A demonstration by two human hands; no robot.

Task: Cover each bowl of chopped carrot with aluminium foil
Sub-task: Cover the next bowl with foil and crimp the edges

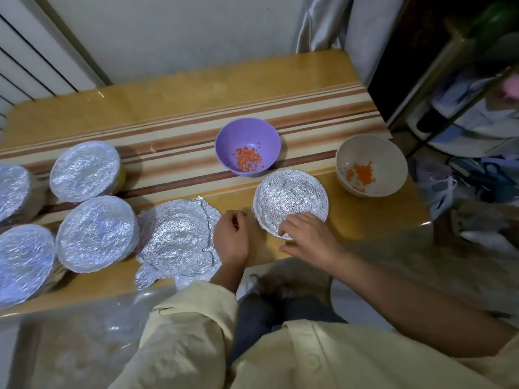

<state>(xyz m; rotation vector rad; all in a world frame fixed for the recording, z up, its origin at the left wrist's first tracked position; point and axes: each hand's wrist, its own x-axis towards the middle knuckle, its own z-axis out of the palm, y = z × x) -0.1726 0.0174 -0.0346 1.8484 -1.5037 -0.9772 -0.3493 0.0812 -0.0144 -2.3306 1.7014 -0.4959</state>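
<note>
Four foil-covered bowls point(97, 233) point(85, 171) point(14, 192) point(25, 265) left of left grip point(231, 237), one loose foil sheet point(174, 242) beside it, one foil round point(290, 197) under right grip point(306, 237), two open carrot bowls point(247, 144) point(370, 164) beyond

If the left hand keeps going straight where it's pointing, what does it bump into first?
Probably the purple bowl holding carrot bits. The left hand points away from the person, roughly toward it, though depth is hard to judge.

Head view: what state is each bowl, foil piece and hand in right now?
Purple bowl: uncovered, chopped carrot inside.
Beige bowl: uncovered, chopped carrot inside.
Foil-covered bowl: covered.
Covered bowls at left: four, all foil-topped.
Loose foil sheet: crumpled, lying on the table.
Left hand: beside the sheet, fingers loosely curled, nothing visibly held.
Right hand: fingertips pressing the foil-covered bowl's near rim.
</note>
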